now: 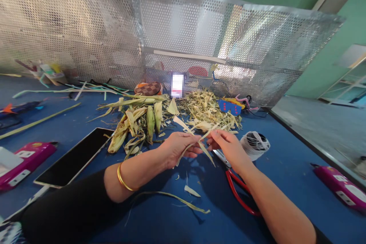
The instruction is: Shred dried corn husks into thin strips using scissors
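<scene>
Fingers of the right hand [225, 143] pinch the pale husk strips [207, 153] between thumb and forefinger, the others curled loosely beneath, while those of the left hand [178, 146] lie close together under the strips with the thumb pressing from above. Where the strips meet, they cross at a slant, and the left hand seems to serve as the clamp, keeping that crossing from slipping so the right can guide a single end. Both hands are raised over the blue table [286, 183], between its near edge and the heaped material, probably so the free ends can hang and turn without dragging; one tip points down beside the right fingertips, another up toward the heap. Behind them lie whole husks [137, 122], to the left, and a looser mound of shredded husk [203, 106], both seemingly within easy reach. Scissors [223, 160] rest partly under the right forearm, blades toward the strips and red handles toward the person, which would make them quick to pick up. Just beyond that wrist sits a spool of white thread [254, 148]. Nearer the person, a long curling strip [185, 201] lies apart (perhaps simply an offcut, though I cannot tell).
</scene>
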Tool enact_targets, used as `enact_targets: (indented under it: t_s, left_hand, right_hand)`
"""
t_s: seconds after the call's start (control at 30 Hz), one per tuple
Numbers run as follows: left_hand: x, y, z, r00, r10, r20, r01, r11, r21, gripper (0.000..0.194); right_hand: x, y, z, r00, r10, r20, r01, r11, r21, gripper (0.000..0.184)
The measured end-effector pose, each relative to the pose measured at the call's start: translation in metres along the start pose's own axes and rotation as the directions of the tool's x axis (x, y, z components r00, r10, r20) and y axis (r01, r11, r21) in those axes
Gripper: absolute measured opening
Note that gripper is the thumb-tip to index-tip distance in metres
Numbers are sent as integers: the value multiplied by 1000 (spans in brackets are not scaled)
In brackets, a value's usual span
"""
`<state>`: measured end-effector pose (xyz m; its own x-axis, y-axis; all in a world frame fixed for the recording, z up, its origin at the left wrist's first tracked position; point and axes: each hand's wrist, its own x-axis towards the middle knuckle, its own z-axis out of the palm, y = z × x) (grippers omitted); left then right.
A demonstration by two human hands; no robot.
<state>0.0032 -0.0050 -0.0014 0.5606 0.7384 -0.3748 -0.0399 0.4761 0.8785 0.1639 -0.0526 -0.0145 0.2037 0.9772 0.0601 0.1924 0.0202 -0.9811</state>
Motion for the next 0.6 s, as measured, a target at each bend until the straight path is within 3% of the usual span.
enact_targets:
  t_s: [0.1,0.23,0.3,0.37,0.43,0.5,0.6]
  left_hand:
    - [-1,1,0,1000,1,-8,-2,1000,-19,16]
    - [0,-2,0,990,105,-95,-101,994,44,13]
    - [0,-4,1,980,155,-124,-139,983,123,10]
    - [-1,-5,1,978,180,-103,-154,962,226,9]
    - [-3,-6,3,982,184,-36,-163,930,328,9]
    - [-5,-9,5,986,160,41,-163,895,415,12]
    - [-8,-14,9,987,98,130,-152,839,522,22]
  right_hand:
    - [-4,-6,0,976,46,215,-16,991,-136,39]
    - [-11,-12,3,938,-35,345,151,937,-315,29]
    - [-13,-13,2,936,-135,326,261,887,-382,27]
    - [-14,-14,1,931,-306,199,365,797,-481,25]
    - [-14,-14,0,887,-457,56,407,720,-562,20]
    - [-13,-14,1,880,-475,15,401,724,-561,20]
    - [-13,-14,6,933,-344,107,355,823,-443,18]
